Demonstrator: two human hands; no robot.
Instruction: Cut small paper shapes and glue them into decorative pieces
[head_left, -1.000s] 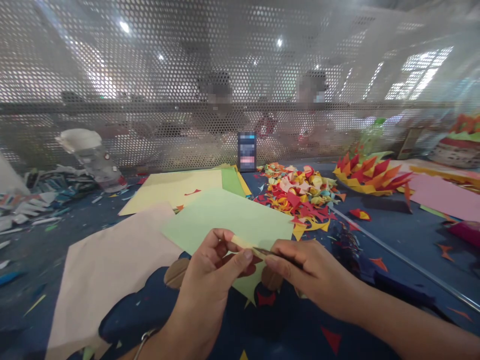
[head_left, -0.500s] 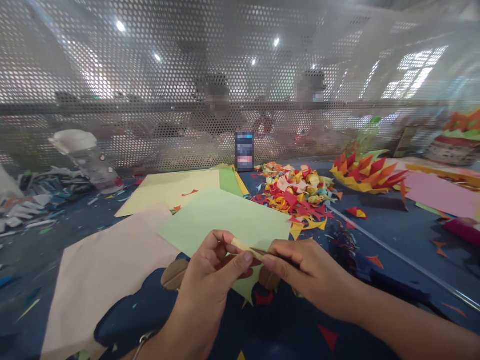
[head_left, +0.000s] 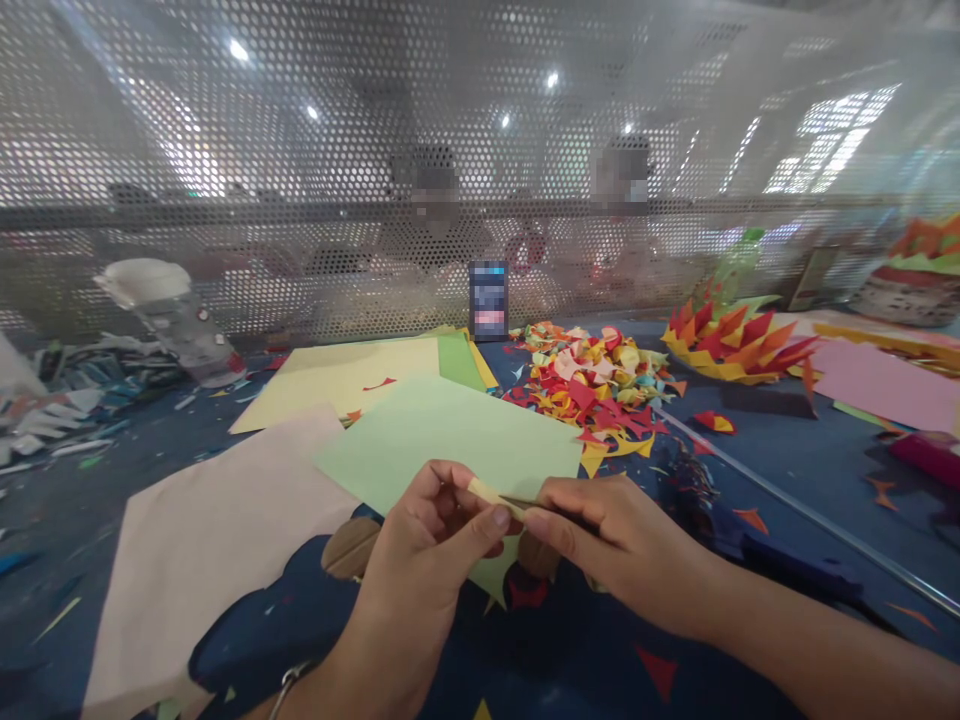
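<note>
My left hand [head_left: 427,545] pinches a small pale yellow folded paper strip [head_left: 489,494] between thumb and fingers. My right hand [head_left: 615,540] pinches the strip's other, darker end, fingers closed. Both hands hover just above a light green paper sheet [head_left: 450,440] lying on the blue table. Two brown paper pieces [head_left: 349,548] lie under the hands, partly hidden.
A beige sheet [head_left: 217,540] lies at the left, a yellow sheet [head_left: 337,380] behind. A heap of red and yellow paper scraps [head_left: 600,385] sits centre right, a spiky orange-red paper shape [head_left: 739,345] further right, pink paper [head_left: 885,385] beyond. A perforated metal screen [head_left: 300,200] stands behind, people beyond it.
Both hands keep the same pinch on the strip; the view has shifted slightly. Nothing else has visibly moved.
</note>
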